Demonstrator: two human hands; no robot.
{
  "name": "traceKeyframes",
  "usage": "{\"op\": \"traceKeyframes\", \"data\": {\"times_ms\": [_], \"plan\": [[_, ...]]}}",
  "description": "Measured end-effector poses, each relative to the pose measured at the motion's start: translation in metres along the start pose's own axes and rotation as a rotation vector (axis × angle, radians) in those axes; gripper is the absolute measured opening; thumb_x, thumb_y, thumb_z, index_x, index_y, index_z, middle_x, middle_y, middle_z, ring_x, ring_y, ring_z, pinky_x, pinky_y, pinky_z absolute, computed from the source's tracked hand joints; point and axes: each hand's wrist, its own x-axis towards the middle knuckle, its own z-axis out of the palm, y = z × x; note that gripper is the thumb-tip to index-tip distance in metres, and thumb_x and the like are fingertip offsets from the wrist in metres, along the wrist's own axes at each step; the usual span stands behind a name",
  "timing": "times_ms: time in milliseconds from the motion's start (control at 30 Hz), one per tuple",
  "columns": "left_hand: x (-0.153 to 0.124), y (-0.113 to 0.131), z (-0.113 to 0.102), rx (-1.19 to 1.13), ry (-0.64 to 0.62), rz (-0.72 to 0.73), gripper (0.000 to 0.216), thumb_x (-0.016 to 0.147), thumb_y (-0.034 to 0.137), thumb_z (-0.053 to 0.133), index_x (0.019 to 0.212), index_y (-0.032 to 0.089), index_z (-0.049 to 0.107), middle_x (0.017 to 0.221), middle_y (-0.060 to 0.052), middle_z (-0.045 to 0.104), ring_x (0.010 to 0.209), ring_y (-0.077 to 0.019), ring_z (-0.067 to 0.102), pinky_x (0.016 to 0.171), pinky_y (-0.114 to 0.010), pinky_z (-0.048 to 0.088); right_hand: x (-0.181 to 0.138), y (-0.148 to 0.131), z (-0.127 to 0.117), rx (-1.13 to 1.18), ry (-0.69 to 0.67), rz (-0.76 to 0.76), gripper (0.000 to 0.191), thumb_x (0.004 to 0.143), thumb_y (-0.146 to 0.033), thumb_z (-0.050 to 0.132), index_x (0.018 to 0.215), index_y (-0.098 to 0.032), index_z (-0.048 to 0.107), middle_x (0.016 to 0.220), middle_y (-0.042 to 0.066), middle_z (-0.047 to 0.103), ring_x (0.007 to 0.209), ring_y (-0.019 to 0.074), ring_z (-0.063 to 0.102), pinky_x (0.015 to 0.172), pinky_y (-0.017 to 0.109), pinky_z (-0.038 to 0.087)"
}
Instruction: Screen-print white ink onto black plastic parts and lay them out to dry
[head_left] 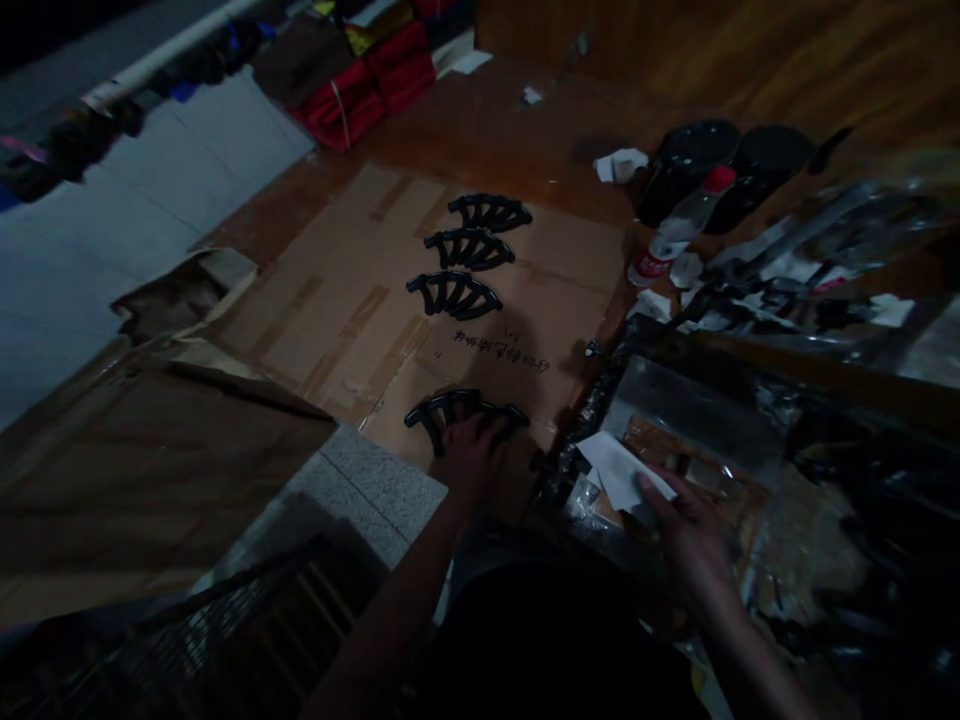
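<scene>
On the cardboard sheet [551, 310], the nearest black fan-shaped slatted piece [442, 408] lies under the fingers of my left hand [469, 455]. Those fingers are bent over its near side, and they hide part of it. Farther away, three similar black pieces form a column: one black piece [454, 293], another black piece [470, 248] and the farthest black piece [491, 212]. Folded white paper [619, 475] is pinched in my right hand [682, 515], thumb on top, above the plastic-wrapped items on the right.
A red-capped bottle [679, 228] stands by black round containers [690, 165] at the right. Clear plastic and paper scraps clutter that side. Red folded cloth [367, 90] lies at the back left. An open brown carton [165, 450] is on the left, above a dark crate [225, 630].
</scene>
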Motion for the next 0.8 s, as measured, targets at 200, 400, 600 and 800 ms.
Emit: {"op": "traceKeyframes", "data": {"times_ms": [200, 400, 600, 800], "plan": [[-0.003, -0.010, 0.008, -0.052, 0.053, 0.049, 0.025, 0.085, 0.036, 0.064, 0.106, 0.025, 0.073, 0.127, -0.011, 0.063, 0.118, -0.0291, 0.053, 0.105, -0.050, 0.035, 0.006, 0.002, 0.010, -0.048, 0.000, -0.004, 0.061, 0.062, -0.059, 0.080, 0.106, -0.018, 0.071, 0.068, 0.000, 0.067, 0.056, 0.0152, 0.058, 0.048, 0.024, 0.046], [-0.004, -0.014, 0.015, -0.119, 0.244, 0.112, 0.018, 0.079, 0.034, 0.072, 0.095, 0.026, 0.074, 0.117, -0.008, 0.068, 0.111, -0.0267, 0.058, 0.104, -0.050, 0.036, 0.002, -0.007, 0.026, -0.061, -0.029, 0.039, 0.063, 0.058, -0.056, 0.083, 0.106, -0.018, 0.070, 0.070, 0.001, 0.069, 0.057, 0.0166, 0.060, 0.049, 0.025, 0.047], [-0.011, -0.010, 0.011, -0.199, 0.261, 0.118, 0.017, 0.077, 0.034, 0.074, 0.093, 0.028, 0.073, 0.111, -0.005, 0.070, 0.108, -0.0250, 0.059, 0.106, -0.048, 0.034, 0.000, -0.012, 0.035, -0.113, -0.021, 0.091, 0.068, 0.058, -0.060, 0.081, 0.109, -0.017, 0.069, 0.067, 0.002, 0.068, 0.054, 0.0166, 0.059, 0.047, 0.024, 0.045], [-0.016, -0.013, 0.012, -0.196, 0.280, 0.087, 0.015, 0.078, 0.035, 0.073, 0.089, 0.025, 0.073, 0.111, -0.007, 0.070, 0.108, -0.0254, 0.059, 0.107, -0.049, 0.032, 0.005, -0.008, 0.034, -0.160, -0.015, 0.066, 0.067, 0.060, -0.062, 0.078, 0.109, -0.016, 0.070, 0.067, 0.002, 0.067, 0.056, 0.0171, 0.059, 0.049, 0.025, 0.046]]}}
